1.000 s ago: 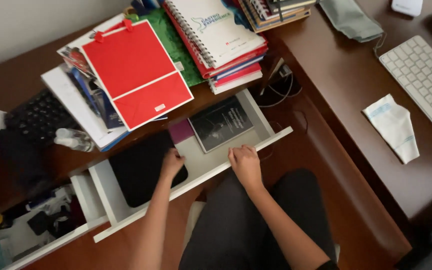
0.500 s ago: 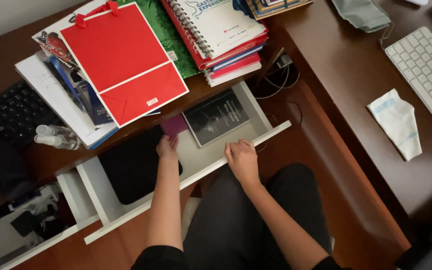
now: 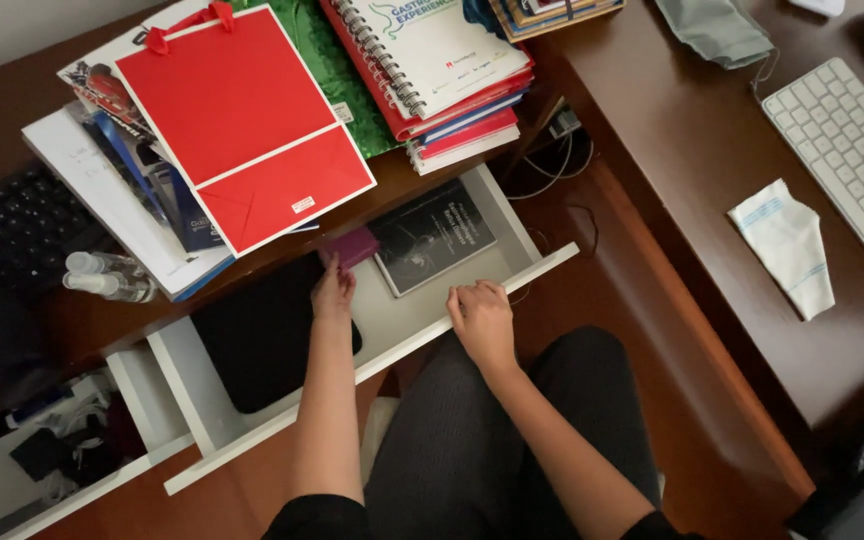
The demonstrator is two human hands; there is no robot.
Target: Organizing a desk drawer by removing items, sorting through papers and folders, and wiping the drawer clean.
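A white drawer [image 3: 542, 265] stands pulled out from under a dark wooden desk. Inside lie a black book [image 3: 434, 234], a small maroon booklet [image 3: 354, 245] and a large black flat pouch [image 3: 257, 335]. My left hand [image 3: 333, 289] reaches deep into the drawer, its fingertips touching the maroon booklet. Resting on the drawer's front edge is my right hand [image 3: 483, 318], fingers curled over the rim. My dark-trousered legs show below.
On the desk above lie a red paper bag [image 3: 242, 125], a stack of spiral notebooks [image 3: 442, 70], a black keyboard [image 3: 12, 225] and small clear bottles [image 3: 107, 277]. The right desk wing holds a white keyboard [image 3: 852, 150] and a folded cloth [image 3: 784, 245]. A second open drawer [image 3: 52, 455] sits lower left.
My left hand has pushed further back into the drawer, up to the maroon booklet. The right hand stays on the drawer front. The view shifted slightly.
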